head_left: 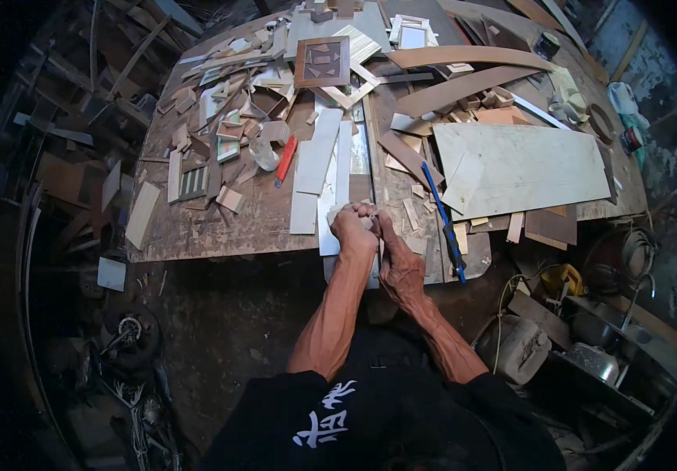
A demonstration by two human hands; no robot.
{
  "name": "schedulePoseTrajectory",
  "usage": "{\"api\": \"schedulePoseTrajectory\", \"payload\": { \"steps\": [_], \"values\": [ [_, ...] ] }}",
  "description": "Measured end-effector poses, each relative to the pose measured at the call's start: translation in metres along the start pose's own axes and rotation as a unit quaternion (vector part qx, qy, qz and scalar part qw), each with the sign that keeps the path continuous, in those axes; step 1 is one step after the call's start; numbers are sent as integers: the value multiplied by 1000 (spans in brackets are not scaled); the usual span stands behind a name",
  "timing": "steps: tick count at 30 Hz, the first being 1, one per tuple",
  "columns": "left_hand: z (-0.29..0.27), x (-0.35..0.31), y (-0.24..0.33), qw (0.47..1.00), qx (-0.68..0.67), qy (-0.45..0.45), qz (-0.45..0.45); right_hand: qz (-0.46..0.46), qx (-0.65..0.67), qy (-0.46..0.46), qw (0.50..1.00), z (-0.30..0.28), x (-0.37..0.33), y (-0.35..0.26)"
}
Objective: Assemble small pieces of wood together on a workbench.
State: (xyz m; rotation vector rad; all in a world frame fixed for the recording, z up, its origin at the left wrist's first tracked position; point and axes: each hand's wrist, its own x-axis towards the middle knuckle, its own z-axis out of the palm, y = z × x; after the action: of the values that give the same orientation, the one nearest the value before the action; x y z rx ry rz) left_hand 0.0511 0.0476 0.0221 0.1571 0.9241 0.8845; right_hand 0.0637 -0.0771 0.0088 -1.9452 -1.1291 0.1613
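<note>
Left hand: seen at the near edge of the workbench, fingers curled shut into a fist; a small pale piece seems to be pinched against the right hand, though what it is cannot be told.
Right hand: pressed just beside the left, at its 4 o'clock; the fingers are folded down and stretched toward the left fist, touching it; how firmly anything is gripped cannot be told.
Pale strip: laid flat under the left hand, its near end reaching over the bench edge, its far end running toward 12 o'clock.
Workbench: a worn wooden top, strewn with offcuts; both hands are held over its near edge.
Blue-handled tool: laid at 2 o'clock from the hands, near them, slanting across the bench edge.
Large pale board: laid flat further out at 2 o'clock, a smaller pale offcut resting on its left part.
Red tool: found at 11 o'clock, beside the long pale strips, apart from the hands.
Framed panel: seen far off at 12 o'clock, dark-bordered, with small pieces set inside.
Curved wooden strips: laid at 1 o'clock at the far side, two bent lengths one beside the other.
</note>
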Motion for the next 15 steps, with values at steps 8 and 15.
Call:
{"api": "schedulePoseTrajectory", "payload": {
  "steps": [8, 15],
  "values": [
    [-20, 14, -21, 984, 82, -58, 149, 207, 501, 7, 840, -14, 17, 4],
    [-29, -12, -32, 928, 237, -100, 268, 108, 319, 50, 940, -17, 23, 17]
  ]
}}
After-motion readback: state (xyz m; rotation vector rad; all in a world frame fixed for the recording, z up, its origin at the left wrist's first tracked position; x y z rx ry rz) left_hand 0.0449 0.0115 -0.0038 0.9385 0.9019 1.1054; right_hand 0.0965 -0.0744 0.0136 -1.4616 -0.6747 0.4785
